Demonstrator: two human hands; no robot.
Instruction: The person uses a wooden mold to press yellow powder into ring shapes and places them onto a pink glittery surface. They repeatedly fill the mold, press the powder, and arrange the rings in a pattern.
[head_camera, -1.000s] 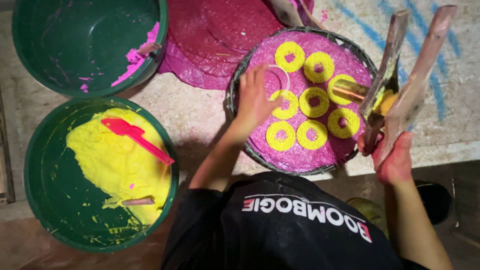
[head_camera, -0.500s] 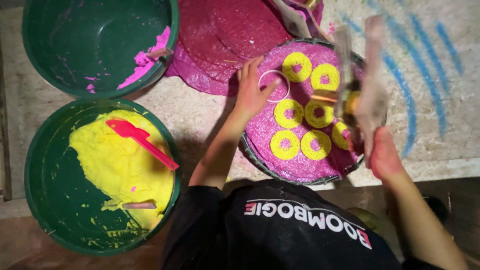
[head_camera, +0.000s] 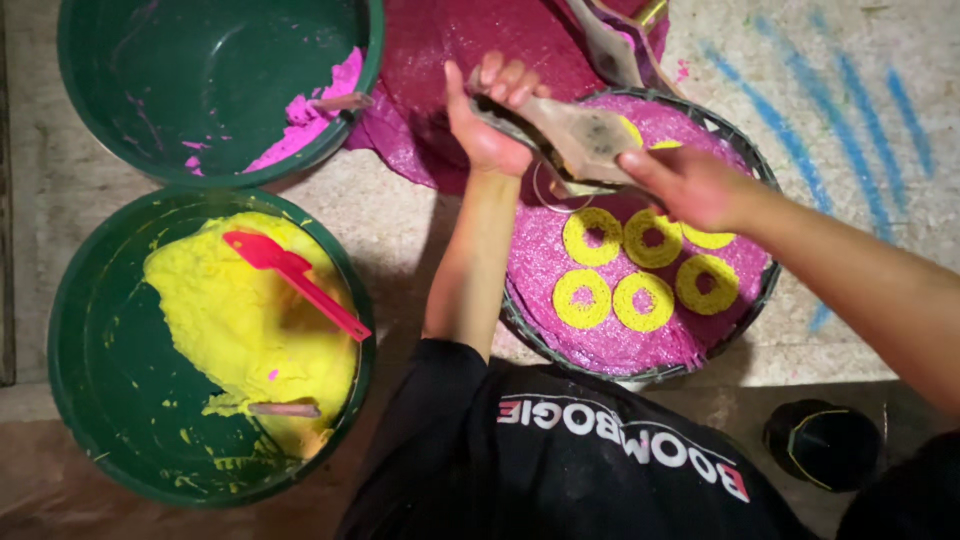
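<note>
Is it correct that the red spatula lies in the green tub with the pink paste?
No. In the head view, the red spatula lies in the green tub with the yellow paste; the pink paste is in the other tub.

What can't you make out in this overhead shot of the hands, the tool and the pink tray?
Head view:
- Tool: motion-blurred; both hands cover its ends.
- Left hand: fingers curl behind the tool.
- Yellow rings: the upper ones lie hidden under the right hand.
- Pink tray: near rim covered by the black shirt.
- Upper green basin: cut by the top edge.
</note>
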